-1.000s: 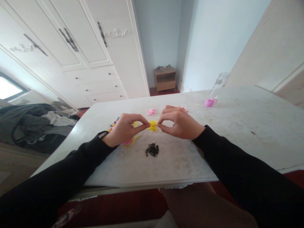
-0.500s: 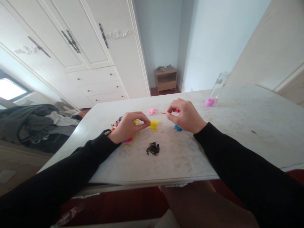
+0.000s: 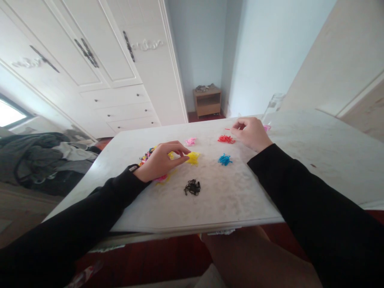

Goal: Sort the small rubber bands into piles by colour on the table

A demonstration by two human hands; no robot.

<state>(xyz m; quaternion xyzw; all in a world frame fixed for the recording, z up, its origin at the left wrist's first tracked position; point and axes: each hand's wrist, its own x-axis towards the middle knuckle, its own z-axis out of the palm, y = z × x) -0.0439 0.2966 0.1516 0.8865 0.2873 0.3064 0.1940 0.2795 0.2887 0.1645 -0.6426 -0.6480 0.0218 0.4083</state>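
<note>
My right hand (image 3: 251,133) pinches a small red rubber band (image 3: 227,129) and is raised just beyond the pile of red rubber bands (image 3: 226,139). Beside the yellow pile (image 3: 193,158) is my left hand (image 3: 163,159), its thumb and forefinger slightly apart, with nothing visible between them. Partly hidden behind and under that hand lies a mixed-colour heap of bands (image 3: 146,156). A pink pile (image 3: 191,141) sits farther back, a blue pile (image 3: 225,159) to the right, and a black pile (image 3: 192,187) closest to me.
All the piles rest on a pale, marbled table (image 3: 300,160). A clear glass bottle (image 3: 273,105) stands at the far right, partly covered by my right hand. Clothes (image 3: 51,160) are heaped left of the table; a small wooden cabinet (image 3: 207,102) is beyond it.
My right hand has moved right and away from me with the red band, uncovering the red and blue piles. My left thumb and forefinger, pinched together before, have parted.
</note>
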